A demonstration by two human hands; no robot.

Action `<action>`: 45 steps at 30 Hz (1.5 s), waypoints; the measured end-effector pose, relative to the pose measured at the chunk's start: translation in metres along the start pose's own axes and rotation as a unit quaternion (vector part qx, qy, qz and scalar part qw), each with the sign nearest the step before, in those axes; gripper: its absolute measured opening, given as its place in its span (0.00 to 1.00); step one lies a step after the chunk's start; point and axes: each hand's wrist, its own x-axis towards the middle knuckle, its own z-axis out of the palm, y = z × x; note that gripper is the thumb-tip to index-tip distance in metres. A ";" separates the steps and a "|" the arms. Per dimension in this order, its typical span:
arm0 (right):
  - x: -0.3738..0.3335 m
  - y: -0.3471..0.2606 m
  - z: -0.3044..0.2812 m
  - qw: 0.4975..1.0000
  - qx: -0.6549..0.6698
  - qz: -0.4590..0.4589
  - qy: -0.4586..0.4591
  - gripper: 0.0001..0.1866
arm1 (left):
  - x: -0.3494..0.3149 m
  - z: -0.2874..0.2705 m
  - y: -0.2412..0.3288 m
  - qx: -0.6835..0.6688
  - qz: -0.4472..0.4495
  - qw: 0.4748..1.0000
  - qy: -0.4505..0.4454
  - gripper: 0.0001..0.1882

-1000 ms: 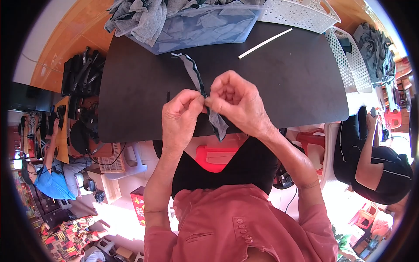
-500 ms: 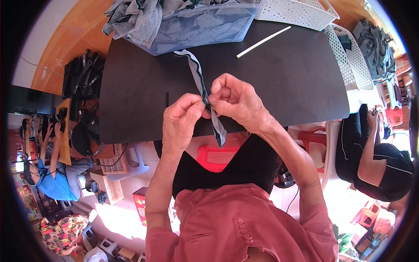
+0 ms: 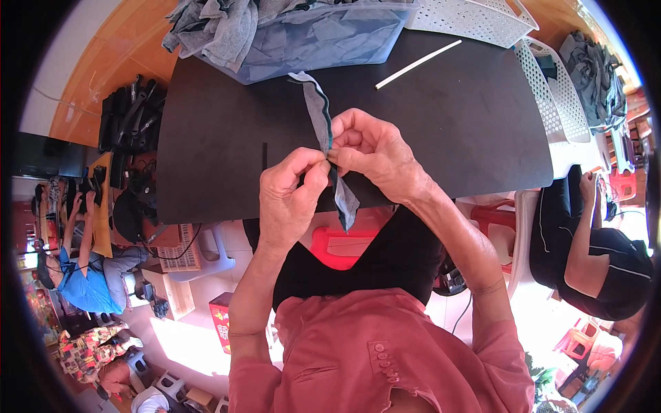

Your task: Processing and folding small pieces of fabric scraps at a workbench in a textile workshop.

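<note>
A narrow grey fabric strip (image 3: pixel 317 109) with a dark green stitched edge hangs between my hands, over the near part of the black table (image 3: pixel 454 131). Its upper end stretches toward the clear bin, and its lower end dangles past the table's near edge above my lap. My left hand (image 3: pixel 289 196) pinches the strip's middle between thumb and forefinger. Right beside it, my right hand (image 3: pixel 382 157) pinches the same spot, fingers curled. The fingertips almost meet and hide the fabric there. A thin black strip (image 3: pixel 264 156) lies on the table by my left hand.
At the back stands a clear plastic bin (image 3: pixel 323 51) heaped with grey fabric pieces. A pale stick (image 3: pixel 418 65) lies right of it. White perforated baskets (image 3: pixel 475 24) line the back right. Black items (image 3: pixel 131 117) are piled at left. People sit working on both sides.
The strip's upper end has swung slightly right, and more of its grey face shows. My fingertips have drawn closer together on its middle.
</note>
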 end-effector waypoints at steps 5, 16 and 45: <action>0.000 0.001 -0.002 0.998 0.067 0.008 0.008 0.08 | -0.005 0.006 0.012 -0.044 -0.016 0.999 0.014 0.05; -0.002 0.001 0.006 0.997 -0.009 -0.062 0.038 0.08 | 0.014 -0.002 0.015 0.067 0.109 0.989 0.073 0.04; 0.006 0.004 0.009 0.994 -0.042 -0.081 0.067 0.06 | 0.013 -0.006 0.019 0.143 0.067 0.987 0.008 0.05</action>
